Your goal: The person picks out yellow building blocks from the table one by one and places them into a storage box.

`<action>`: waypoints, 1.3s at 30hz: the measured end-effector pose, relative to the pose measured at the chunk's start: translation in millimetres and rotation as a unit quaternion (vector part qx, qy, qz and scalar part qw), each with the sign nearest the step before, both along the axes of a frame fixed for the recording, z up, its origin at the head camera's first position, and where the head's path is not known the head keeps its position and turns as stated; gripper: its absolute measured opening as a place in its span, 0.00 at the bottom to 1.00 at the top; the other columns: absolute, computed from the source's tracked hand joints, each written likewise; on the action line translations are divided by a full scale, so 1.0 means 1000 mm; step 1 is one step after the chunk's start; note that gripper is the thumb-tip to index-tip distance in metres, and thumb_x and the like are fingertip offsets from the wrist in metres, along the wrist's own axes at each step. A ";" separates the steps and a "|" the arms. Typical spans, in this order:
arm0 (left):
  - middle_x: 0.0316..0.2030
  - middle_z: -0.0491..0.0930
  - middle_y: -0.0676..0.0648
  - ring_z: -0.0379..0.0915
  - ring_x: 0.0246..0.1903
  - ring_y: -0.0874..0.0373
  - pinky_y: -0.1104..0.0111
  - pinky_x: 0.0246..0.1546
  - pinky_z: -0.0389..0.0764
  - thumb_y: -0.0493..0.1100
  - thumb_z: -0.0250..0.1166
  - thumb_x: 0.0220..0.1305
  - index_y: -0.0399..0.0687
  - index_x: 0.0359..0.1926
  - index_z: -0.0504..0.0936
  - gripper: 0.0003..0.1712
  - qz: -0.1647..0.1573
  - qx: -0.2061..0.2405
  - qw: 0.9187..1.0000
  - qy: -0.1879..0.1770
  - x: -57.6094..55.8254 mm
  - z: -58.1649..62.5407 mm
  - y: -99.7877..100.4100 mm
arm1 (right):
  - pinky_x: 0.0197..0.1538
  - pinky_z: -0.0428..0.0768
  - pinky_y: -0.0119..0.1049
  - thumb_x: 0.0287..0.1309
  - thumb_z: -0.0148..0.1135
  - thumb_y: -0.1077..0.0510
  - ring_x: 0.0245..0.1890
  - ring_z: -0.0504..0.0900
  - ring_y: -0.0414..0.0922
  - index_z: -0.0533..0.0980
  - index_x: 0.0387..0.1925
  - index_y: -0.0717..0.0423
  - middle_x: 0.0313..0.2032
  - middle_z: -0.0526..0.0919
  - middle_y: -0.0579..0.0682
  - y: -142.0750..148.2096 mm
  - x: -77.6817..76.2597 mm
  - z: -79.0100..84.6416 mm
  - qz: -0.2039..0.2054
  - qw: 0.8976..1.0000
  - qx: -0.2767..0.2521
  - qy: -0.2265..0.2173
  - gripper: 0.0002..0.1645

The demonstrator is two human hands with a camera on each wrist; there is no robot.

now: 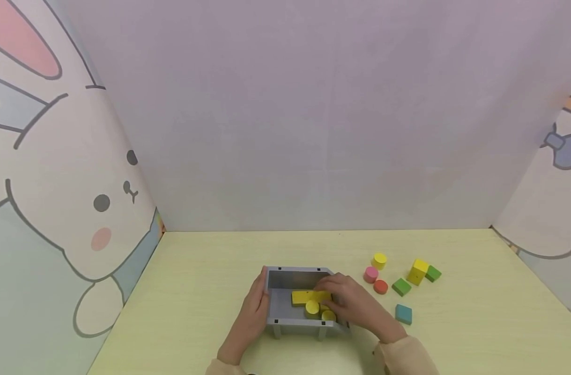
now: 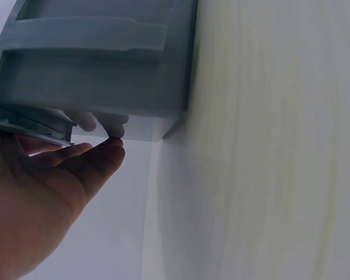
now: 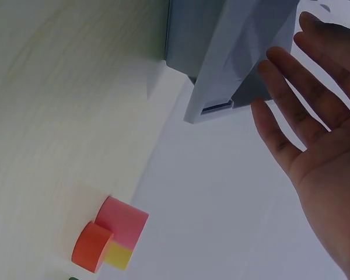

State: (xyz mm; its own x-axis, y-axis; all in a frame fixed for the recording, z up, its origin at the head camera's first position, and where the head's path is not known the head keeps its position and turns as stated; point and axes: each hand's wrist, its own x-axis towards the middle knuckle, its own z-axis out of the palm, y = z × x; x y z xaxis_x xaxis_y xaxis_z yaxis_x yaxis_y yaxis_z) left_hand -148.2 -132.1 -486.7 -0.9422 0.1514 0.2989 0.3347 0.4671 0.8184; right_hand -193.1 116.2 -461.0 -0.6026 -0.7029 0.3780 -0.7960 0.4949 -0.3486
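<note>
grey plastic, it seems, makes the bin which stands on the counter before me. my left hand touches its left wall, fingers nearly straight, not curled round it. my right hand reaches over the right end with fingers loosely extended; i see nothing pinched in them. inside are a long yellow block and yellow cylinders, partly hidden by this hand. i judge the bin light and stiff, best taken by its rim; the smooth cylinders may slip, so better to hold them by opposite sides.
</note>
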 end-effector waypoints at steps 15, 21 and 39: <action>0.69 0.46 0.35 0.40 0.67 0.44 0.45 0.66 0.51 0.31 0.38 0.70 0.38 0.69 0.43 0.29 0.001 -0.008 1.000 -0.011 -0.001 -0.001 0.000 | 0.41 0.83 0.46 0.42 0.69 0.63 0.43 0.77 0.44 0.79 0.39 0.54 0.41 0.83 0.48 0.023 -0.006 -0.004 -0.030 0.996 -0.031 0.073 0.17; 0.70 0.47 0.36 0.40 0.67 0.44 0.46 0.66 0.51 0.33 0.37 0.70 0.39 0.69 0.43 0.29 0.002 -0.011 1.000 -0.004 0.001 0.002 0.001 | 0.40 0.82 0.47 0.38 0.70 0.64 0.41 0.77 0.45 0.80 0.38 0.56 0.39 0.83 0.51 0.035 -0.009 -0.003 -0.051 0.991 -0.037 0.114 0.18; 0.69 0.46 0.34 0.40 0.67 0.42 0.45 0.66 0.50 0.32 0.38 0.69 0.35 0.69 0.43 0.29 0.000 -0.011 1.000 -0.012 0.001 0.002 0.001 | 0.37 0.82 0.48 0.36 0.70 0.68 0.36 0.77 0.44 0.79 0.38 0.56 0.41 0.82 0.52 0.073 -0.012 -0.005 -0.145 0.983 -0.043 0.107 0.20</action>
State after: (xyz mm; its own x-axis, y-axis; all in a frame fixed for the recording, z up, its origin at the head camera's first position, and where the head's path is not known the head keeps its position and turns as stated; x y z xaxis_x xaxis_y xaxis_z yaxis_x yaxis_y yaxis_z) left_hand -147.4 -131.2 -484.2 -0.9491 0.1585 0.2721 0.3149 0.4849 0.8159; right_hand -205.0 189.1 -465.9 -0.6731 -0.4730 0.5685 -0.6849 0.6887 -0.2379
